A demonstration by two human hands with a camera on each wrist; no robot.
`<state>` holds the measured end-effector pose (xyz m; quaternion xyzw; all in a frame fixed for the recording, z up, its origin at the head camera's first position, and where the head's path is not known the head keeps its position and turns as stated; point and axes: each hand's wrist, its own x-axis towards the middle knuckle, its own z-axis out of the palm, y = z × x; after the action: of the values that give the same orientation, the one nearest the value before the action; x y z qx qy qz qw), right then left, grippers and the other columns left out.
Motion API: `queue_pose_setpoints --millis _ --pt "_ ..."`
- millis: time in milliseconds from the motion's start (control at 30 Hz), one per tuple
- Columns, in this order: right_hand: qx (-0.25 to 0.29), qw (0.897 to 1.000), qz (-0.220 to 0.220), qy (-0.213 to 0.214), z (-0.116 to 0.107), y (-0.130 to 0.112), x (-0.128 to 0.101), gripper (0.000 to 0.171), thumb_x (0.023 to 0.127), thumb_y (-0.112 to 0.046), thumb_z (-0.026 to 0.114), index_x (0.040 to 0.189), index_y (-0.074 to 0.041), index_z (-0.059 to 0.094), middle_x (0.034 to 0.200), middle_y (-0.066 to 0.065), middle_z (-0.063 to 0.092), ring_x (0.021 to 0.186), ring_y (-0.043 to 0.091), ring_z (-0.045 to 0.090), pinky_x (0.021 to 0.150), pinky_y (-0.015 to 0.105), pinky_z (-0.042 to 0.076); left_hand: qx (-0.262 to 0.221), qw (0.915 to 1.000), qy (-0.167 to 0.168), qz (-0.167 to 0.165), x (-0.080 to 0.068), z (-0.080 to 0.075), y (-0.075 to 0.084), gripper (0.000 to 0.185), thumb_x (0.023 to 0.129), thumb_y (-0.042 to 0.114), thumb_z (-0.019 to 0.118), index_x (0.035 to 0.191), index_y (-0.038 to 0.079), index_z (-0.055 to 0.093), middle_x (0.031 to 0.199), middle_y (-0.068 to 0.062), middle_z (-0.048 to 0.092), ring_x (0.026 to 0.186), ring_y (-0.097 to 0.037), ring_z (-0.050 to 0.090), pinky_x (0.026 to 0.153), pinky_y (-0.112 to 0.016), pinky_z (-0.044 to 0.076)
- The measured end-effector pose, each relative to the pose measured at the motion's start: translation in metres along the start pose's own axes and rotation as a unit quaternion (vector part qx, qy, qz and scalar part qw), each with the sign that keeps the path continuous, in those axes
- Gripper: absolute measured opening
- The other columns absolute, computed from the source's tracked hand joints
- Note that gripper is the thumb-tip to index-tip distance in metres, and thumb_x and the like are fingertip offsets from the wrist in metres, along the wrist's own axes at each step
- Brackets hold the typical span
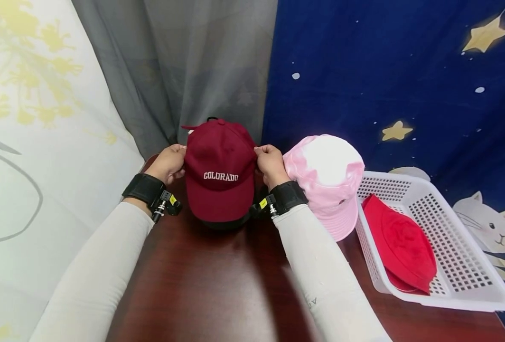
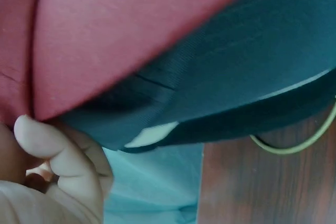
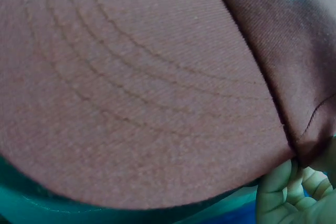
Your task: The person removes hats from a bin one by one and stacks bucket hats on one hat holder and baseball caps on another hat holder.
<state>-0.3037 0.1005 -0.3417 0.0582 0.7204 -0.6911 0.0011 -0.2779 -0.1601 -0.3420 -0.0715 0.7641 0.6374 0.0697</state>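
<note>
Head view: left hand (image 1: 170,163) and right hand (image 1: 271,163) pinch maroon cap (image 1: 219,171) sides | wrist views: dark underbrim (image 2: 236,77), brim stitching | fingertips mostly hidden.

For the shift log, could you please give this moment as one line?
left hand: grips maroon COLORADO cap | right hand: grips same cap | cap: above dark cap | nearby: pink bucket hat

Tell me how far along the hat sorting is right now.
Looks done: one red hat lies in the white basket. In hand: the left hand and right hand each hold a side of the maroon Colorado cap. Left: that cap and the pink bucket hat, both outside the basket.
</note>
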Motion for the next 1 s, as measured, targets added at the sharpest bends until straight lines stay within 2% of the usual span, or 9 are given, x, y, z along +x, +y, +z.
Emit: queue_pose_setpoints --millis 133,233,367,467,567,700,833,1000 --pt "0.002 1.0 -0.02 0.006 -0.001 -0.001 -0.002 0.018 0.101 -0.014 0.055 0.085 -0.007 0.057 0.076 0.003 0.048 0.059 0.013 0.046 0.058 0.031 0.041 -0.067 0.9977 -0.008 -0.008 -0.006 0.001 0.003 0.023 0.109 0.027 0.035 0.102 0.008 0.047 0.067 0.001 0.044 0.052 -0.005 0.044 0.047 -0.015 0.044" --pt "-0.001 1.0 -0.029 0.008 -0.001 -0.001 -0.004 0.014 0.099 -0.012 0.054 0.09 -0.004 0.06 0.084 0.004 0.052 0.071 0.015 0.05 0.064 0.028 0.043 -0.118 0.9928 -0.015 -0.009 -0.011 0.001 0.0 0.024 0.109 0.027 0.037 0.098 0.007 0.045 0.066 0.002 0.044 0.051 -0.004 0.045 0.048 -0.015 0.046" --pt "-0.021 0.999 -0.043 0.007 -0.001 0.001 -0.006 0.015 0.099 -0.011 0.053 0.098 0.0 0.064 0.096 0.006 0.055 0.087 0.017 0.05 0.071 0.024 0.043 -0.167 0.9859 0.001 0.0 -0.018 0.003 -0.009 0.024 0.108 0.027 0.04 0.1 0.006 0.047 0.073 0.002 0.049 0.059 -0.004 0.049 0.056 -0.015 0.049" --pt "-0.021 0.998 -0.053 0.006 -0.002 0.004 -0.007 0.018 0.1 -0.013 0.053 0.102 0.002 0.063 0.097 0.007 0.055 0.085 0.018 0.05 0.07 0.026 0.043 -0.187 0.9821 0.016 0.019 -0.022 0.005 -0.017 0.022 0.107 0.027 0.044 0.105 0.006 0.051 0.083 0.001 0.052 0.07 -0.007 0.051 0.063 -0.017 0.051" --pt "-0.008 0.999 -0.054 -0.002 -0.004 0.009 -0.009 0.019 0.101 -0.014 0.05 0.103 0.001 0.062 0.093 0.005 0.055 0.079 0.016 0.052 0.069 0.026 0.044 -0.178 0.9835 0.013 0.029 -0.027 0.006 -0.028 0.022 0.106 0.028 0.046 0.111 0.008 0.052 0.093 -0.002 0.051 0.079 -0.01 0.052 0.068 -0.018 0.053" --pt "0.015 0.999 -0.041 -0.031 -0.006 0.016 -0.013 0.017 0.103 -0.012 0.046 0.102 -0.001 0.059 0.079 0.002 0.05 0.065 0.012 0.048 0.062 0.026 0.043 -0.159 0.9869 0.002 0.03 -0.036 0.007 -0.043 0.019 0.106 0.026 0.047 0.114 0.01 0.053 0.102 -0.005 0.05 0.086 -0.013 0.052 0.073 -0.02 0.054" --pt "0.024 0.998 -0.042 -0.046 -0.007 0.02 -0.018 0.013 0.102 -0.006 0.045 0.098 0.0 0.056 0.07 0.002 0.046 0.057 0.012 0.044 0.057 0.028 0.041 -0.153 0.9872 -0.001 0.045 -0.04 0.012 -0.054 0.015 0.107 0.022 0.047 0.109 0.008 0.052 0.103 -0.004 0.048 0.09 -0.013 0.051 0.078 -0.022 0.055" --pt "0.009 0.998 -0.053 -0.042 -0.006 0.024 -0.019 0.012 0.101 -0.002 0.046 0.097 0.0 0.057 0.07 0.003 0.047 0.056 0.013 0.045 0.057 0.027 0.043 -0.142 0.9888 0.005 0.046 -0.039 0.02 -0.062 0.014 0.108 0.021 0.043 0.107 0.009 0.05 0.101 -0.003 0.043 0.093 -0.013 0.049 0.082 -0.022 0.053"
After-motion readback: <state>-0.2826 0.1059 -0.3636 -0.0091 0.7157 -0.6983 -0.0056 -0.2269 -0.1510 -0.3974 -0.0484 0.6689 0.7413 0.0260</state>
